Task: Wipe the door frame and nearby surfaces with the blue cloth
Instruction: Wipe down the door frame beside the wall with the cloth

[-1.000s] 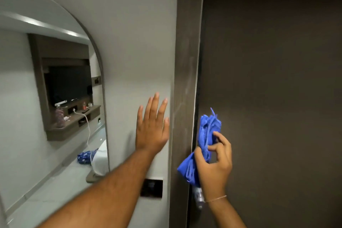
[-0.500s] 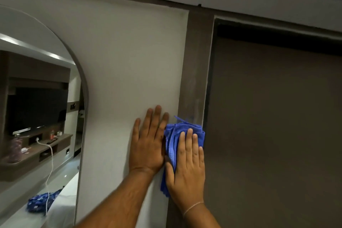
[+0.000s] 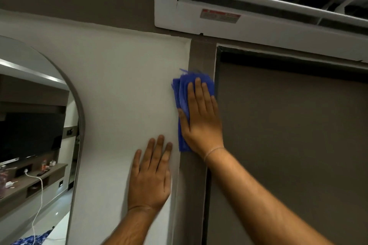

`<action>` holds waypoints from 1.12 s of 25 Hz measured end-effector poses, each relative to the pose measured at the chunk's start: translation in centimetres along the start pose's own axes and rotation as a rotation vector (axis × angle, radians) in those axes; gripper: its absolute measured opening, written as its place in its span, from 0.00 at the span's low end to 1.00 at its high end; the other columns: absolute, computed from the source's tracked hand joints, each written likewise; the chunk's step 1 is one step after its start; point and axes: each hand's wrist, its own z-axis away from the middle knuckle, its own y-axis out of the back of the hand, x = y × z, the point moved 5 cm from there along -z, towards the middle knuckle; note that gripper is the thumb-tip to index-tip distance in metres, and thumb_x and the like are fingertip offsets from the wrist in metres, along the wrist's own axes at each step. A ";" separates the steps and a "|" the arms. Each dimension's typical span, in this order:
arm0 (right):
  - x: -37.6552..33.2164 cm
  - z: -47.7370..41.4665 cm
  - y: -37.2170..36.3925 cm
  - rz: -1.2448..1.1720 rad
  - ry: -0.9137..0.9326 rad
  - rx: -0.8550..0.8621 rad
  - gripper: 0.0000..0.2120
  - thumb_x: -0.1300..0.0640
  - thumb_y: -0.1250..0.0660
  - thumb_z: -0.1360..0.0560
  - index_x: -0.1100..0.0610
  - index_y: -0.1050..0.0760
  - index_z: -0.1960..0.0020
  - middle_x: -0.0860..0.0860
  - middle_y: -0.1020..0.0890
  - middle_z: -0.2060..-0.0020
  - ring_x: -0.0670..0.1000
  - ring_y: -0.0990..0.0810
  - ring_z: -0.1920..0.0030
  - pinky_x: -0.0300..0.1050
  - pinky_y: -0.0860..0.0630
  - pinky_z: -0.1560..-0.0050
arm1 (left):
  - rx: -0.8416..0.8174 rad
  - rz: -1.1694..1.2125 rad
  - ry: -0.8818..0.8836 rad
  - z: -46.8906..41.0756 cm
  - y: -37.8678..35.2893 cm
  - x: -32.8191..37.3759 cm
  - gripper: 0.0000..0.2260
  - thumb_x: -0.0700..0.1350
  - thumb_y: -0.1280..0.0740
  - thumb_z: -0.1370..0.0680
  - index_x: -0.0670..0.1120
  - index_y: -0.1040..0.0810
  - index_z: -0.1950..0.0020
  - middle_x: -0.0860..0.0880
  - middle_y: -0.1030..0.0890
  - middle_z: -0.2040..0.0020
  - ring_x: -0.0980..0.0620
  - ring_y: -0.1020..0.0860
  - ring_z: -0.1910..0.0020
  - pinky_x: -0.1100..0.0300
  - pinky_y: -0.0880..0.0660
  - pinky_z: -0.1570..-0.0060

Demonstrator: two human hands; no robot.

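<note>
My right hand (image 3: pixel 201 119) presses the blue cloth (image 3: pixel 184 93) flat-palmed against the door frame (image 3: pixel 201 55), while my left hand (image 3: pixel 151 177) lies open on the wall (image 3: pixel 123 85).

cloth (image 3: pixel 182 93) is bright blue, plain. door frame (image 3: pixel 201 57) + door (image 3: pixel 288 135) both dark grey-brown. wall (image 3: pixel 123 85) off-white. AC unit (image 3: pixel 219 28) white w/ a red-n-white sticker (image 3: pixel 220 16). blue patterned fabric (image 3: pixel 29 240) in the mirror (image 3: pixel 35 125).
</note>
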 end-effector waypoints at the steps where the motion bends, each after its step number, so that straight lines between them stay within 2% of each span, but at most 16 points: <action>1: 0.3 -2.3 0.7 0.008 0.018 0.012 0.35 0.42 0.48 0.11 0.55 0.53 0.10 0.53 0.51 0.10 0.54 0.53 0.10 0.52 0.57 0.12 | -0.008 0.002 0.007 0.0 0.0 0.0 0.32 0.49 0.45 0.16 0.47 0.44 0.11 0.45 0.45 0.11 0.43 0.46 0.12 0.38 0.46 0.16; 4: 1.3 -8.1 2.6 0.014 0.084 0.062 0.34 0.43 0.46 0.11 0.58 0.48 0.11 0.56 0.47 0.11 0.57 0.49 0.10 0.54 0.54 0.12 | -0.022 0.007 0.014 -0.1 0.0 0.1 0.31 0.49 0.46 0.16 0.48 0.44 0.11 0.45 0.47 0.10 0.43 0.48 0.12 0.38 0.46 0.16; 7: 2.1 -11.4 3.6 0.031 0.123 0.071 0.33 0.43 0.46 0.11 0.58 0.48 0.11 0.56 0.47 0.11 0.57 0.49 0.10 0.54 0.55 0.11 | -0.021 0.017 0.013 0.0 0.0 0.1 0.31 0.49 0.46 0.15 0.48 0.46 0.11 0.46 0.48 0.10 0.44 0.49 0.12 0.38 0.46 0.16; 12: 2.0 -9.5 3.1 0.029 0.134 0.060 0.33 0.43 0.47 0.11 0.58 0.49 0.11 0.57 0.47 0.11 0.57 0.49 0.10 0.56 0.53 0.11 | -0.011 0.029 0.017 0.1 -0.1 0.0 0.31 0.49 0.47 0.14 0.49 0.49 0.11 0.46 0.50 0.10 0.44 0.50 0.11 0.41 0.52 0.14; 15: 1.7 -4.7 2.0 0.022 0.176 0.025 0.34 0.43 0.46 0.11 0.58 0.48 0.11 0.57 0.47 0.11 0.58 0.49 0.10 0.56 0.51 0.11 | 0.002 0.033 0.026 -0.1 -0.1 0.0 0.30 0.48 0.46 0.14 0.49 0.47 0.11 0.47 0.49 0.10 0.45 0.50 0.12 0.43 0.55 0.14; 18: 1.3 1.9 0.4 0.002 0.212 -0.021 0.36 0.41 0.45 0.12 0.59 0.47 0.11 0.58 0.45 0.11 0.58 0.47 0.11 0.57 0.50 0.11 | 0.020 0.030 0.031 -0.2 -0.1 -0.1 0.29 0.48 0.47 0.13 0.49 0.46 0.11 0.46 0.46 0.11 0.44 0.48 0.12 0.41 0.53 0.14; 21: 0.8 9.1 -1.2 0.022 0.255 -0.050 0.38 0.39 0.43 0.14 0.60 0.44 0.12 0.59 0.42 0.12 0.59 0.44 0.11 0.55 0.53 0.11 | 0.021 0.026 0.038 -0.1 -0.1 0.0 0.30 0.47 0.43 0.15 0.47 0.44 0.12 0.44 0.43 0.12 0.42 0.45 0.12 0.39 0.50 0.15; 23: 0.4 14.1 -2.4 0.007 0.276 -0.085 0.42 0.34 0.41 0.15 0.59 0.43 0.12 0.59 0.42 0.12 0.59 0.44 0.11 0.56 0.54 0.11 | 0.006 0.014 0.045 -0.2 -0.1 -0.1 0.30 0.50 0.41 0.14 0.46 0.42 0.12 0.42 0.41 0.12 0.40 0.42 0.13 0.38 0.48 0.16; 25: 0.0 19.9 -3.8 -0.048 0.301 -0.141 0.45 0.31 0.40 0.17 0.59 0.43 0.12 0.57 0.45 0.11 0.57 0.48 0.10 0.56 0.55 0.11 | -0.014 -0.032 0.046 -0.3 -0.3 -0.1 0.29 0.53 0.43 0.12 0.46 0.42 0.12 0.42 0.40 0.13 0.40 0.41 0.14 0.38 0.47 0.17; 28: -0.2 29.8 -5.9 -0.077 0.396 -0.262 0.44 0.36 0.37 0.18 0.56 0.49 0.11 0.52 0.53 0.11 0.53 0.55 0.10 0.55 0.60 0.11 | 0.017 -0.073 0.040 -0.1 -0.2 -0.1 0.28 0.47 0.44 0.13 0.48 0.44 0.12 0.43 0.40 0.12 0.41 0.42 0.13 0.38 0.47 0.16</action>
